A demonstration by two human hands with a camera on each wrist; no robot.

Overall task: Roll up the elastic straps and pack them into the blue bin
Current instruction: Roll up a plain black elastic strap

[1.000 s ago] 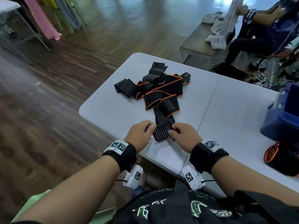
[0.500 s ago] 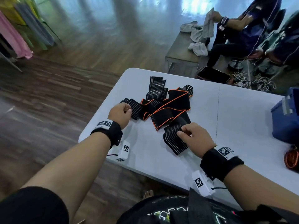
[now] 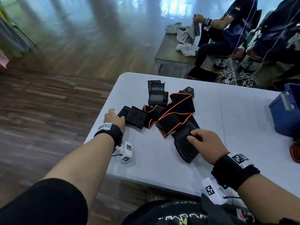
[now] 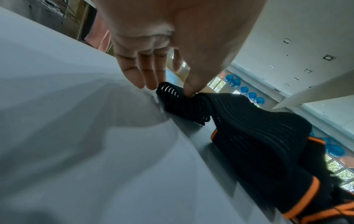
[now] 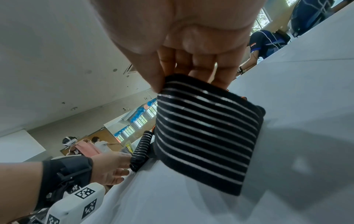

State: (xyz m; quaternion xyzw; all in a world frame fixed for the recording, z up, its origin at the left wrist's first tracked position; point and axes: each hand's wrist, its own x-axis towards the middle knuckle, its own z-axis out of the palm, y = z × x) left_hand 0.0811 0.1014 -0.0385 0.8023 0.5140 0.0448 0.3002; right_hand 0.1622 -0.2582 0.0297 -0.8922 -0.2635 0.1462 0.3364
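A pale grey counter (image 3: 162, 168) is standing on a wood-plank floor (image 3: 48, 103) and carrying the work. A tangle of black elastic straps (image 3: 164, 109) — some white-striped, some orange-edged — is lying near the counter's middle. The left hand (image 3: 114, 118) is pinching the left end of a striped strap (image 3: 135, 116) between thumb and fingertips; in the left wrist view that end is lifting slightly off the surface. The right hand (image 3: 207, 146) is gripping the near striped strap end (image 3: 185, 146), thumb on one side and fingers (image 5: 203, 68) curled on the other, with the strap's free end resting on the counter. The blue bin (image 3: 287, 111) is sitting at the counter's right edge, well apart from the pile. Just beside it, at the frame's right border, an orange-edged item (image 3: 296, 151) is partly showing — too cropped to identify. Beyond the counter, a seated person (image 3: 224, 30) is handling grey cloth over a low bench (image 3: 172, 52).
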